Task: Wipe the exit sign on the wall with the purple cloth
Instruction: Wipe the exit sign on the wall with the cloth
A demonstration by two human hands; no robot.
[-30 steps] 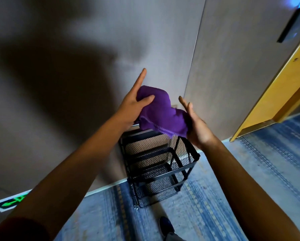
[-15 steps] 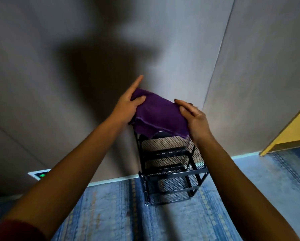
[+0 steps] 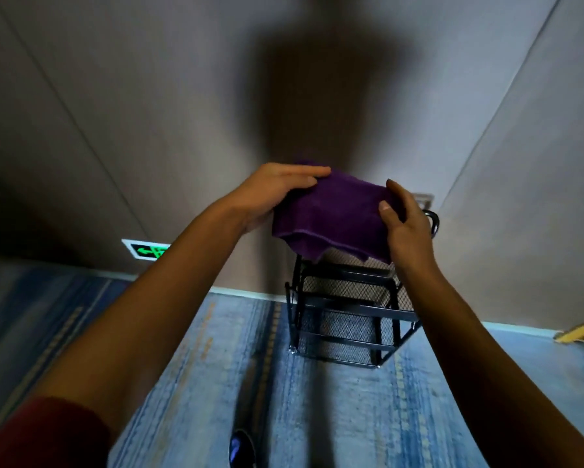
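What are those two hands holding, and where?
A purple cloth: left hand grips its left edge, right hand its right edge.

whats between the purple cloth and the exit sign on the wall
In the head view, the left forearm crosses that stretch, covering the right end of the exit sign. Behind it is bare grey wall. The purple cloth is held in both hands, well right of the sign.

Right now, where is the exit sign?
In the head view the exit sign sits low on the wall at the left, just above the carpet, partly hidden behind the left forearm and well left of the black mesh rack.
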